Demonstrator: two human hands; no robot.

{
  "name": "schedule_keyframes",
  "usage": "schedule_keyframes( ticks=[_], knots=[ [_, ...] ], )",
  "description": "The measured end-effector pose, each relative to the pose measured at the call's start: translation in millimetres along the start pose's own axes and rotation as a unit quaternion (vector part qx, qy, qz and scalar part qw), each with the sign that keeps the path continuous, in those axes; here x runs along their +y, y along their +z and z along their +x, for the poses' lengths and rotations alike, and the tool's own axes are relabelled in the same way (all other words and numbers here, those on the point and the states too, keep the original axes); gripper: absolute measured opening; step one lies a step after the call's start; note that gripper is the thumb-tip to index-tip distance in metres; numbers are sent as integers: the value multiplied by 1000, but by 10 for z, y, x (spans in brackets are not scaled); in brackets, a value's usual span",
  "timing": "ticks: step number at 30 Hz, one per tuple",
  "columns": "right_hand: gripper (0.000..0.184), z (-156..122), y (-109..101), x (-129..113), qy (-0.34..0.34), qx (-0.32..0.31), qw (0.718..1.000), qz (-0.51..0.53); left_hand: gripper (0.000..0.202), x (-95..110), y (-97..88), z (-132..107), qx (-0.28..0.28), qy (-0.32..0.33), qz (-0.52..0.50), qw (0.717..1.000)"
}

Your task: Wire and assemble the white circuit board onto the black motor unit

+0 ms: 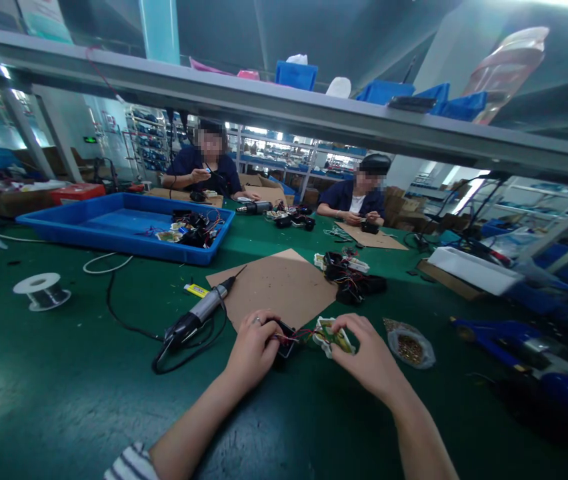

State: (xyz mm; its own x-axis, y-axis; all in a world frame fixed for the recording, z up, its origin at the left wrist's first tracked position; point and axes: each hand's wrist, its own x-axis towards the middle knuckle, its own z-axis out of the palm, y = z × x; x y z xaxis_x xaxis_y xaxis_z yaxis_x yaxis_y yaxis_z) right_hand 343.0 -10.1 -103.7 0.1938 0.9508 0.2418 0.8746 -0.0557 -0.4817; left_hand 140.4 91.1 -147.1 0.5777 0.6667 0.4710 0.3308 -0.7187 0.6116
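Observation:
My left hand (255,343) is closed on a black plastic housing (288,341), its thumb and fingers at the thin wires on the near side. Red and dark wires (307,333) run from there to a white casing (323,341) with a green circuit board (340,337) in it. My right hand (367,353) pinches this casing between thumb and fingers at its right side. Both parts are held just over the near edge of a brown cardboard sheet (274,283). A corded electric screwdriver (199,313) lies to the left of my left hand.
A bag of small brass screws (411,349) lies right of my right hand. Black wired parts (357,280) rest at the cardboard's right corner. Further left are a wire spool (41,291) and a blue tray (114,237). Two people work across the table beneath a shelf (264,100).

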Motion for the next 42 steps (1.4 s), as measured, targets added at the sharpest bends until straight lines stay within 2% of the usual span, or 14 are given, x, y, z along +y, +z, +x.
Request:
schedule_keyframes(
  ticks=[1, 3, 4, 7, 10, 13, 16, 19, 22, 26, 30, 36, 39, 42],
  knots=[
    [11, -15, 26, -92, -14, -31, 999, 30, 18, 0, 3, 3, 2, -7, -12, 1000],
    [13, -22, 132, -223, -8, -94, 995, 35, 17, -9, -4, 9, 1, -15, -35, 999],
    [18, -12, 205, -252, -4, -103, 994, 18, 17, -18, -14, 13, -5, -15, -45, 999],
    [41, 61, 442, -213, -17, -61, 997, -50, 13, -54, -56, 29, -27, 0, -64, 998],
    [38, 156, 594, -121, -44, -63, 995, -67, 10, -98, -114, 43, -40, 12, -73, 996],
    [29, 202, 572, -70, -58, -74, 994, -54, 7, -149, -194, 57, -69, 4, -94, 993],
    [22, 162, 386, -16, -36, -89, 995, -17, 11, -205, -262, 81, -102, -15, -121, 987],
    [21, 79, 163, 44, 11, -118, 989, 87, 17, -262, -254, 110, -93, -20, -129, 987],
    [21, 30, 74, 23, -14, -112, 974, 196, 19, -295, -171, 126, -77, -19, -107, 991],
    [16, 50, 265, -175, -100, -80, 938, 323, 19, -243, -71, 108, -69, -3, -44, 997],
    [10, 116, 546, -321, -125, -60, 912, 386, 19, -145, -57, 67, -79, 29, 22, 996],
    [25, 220, 665, -275, -13, -30, 901, 433, 22, -105, -114, 56, -100, 40, 17, 994],
    [26, 249, 670, -257, -15, -20, 906, 423, 19, -83, -113, 65, -96, 18, -4, 995],
    [25, 237, 666, -258, -47, -12, 931, 362, 13, -54, -58, 75, -60, -26, -13, 998]
  ],
)
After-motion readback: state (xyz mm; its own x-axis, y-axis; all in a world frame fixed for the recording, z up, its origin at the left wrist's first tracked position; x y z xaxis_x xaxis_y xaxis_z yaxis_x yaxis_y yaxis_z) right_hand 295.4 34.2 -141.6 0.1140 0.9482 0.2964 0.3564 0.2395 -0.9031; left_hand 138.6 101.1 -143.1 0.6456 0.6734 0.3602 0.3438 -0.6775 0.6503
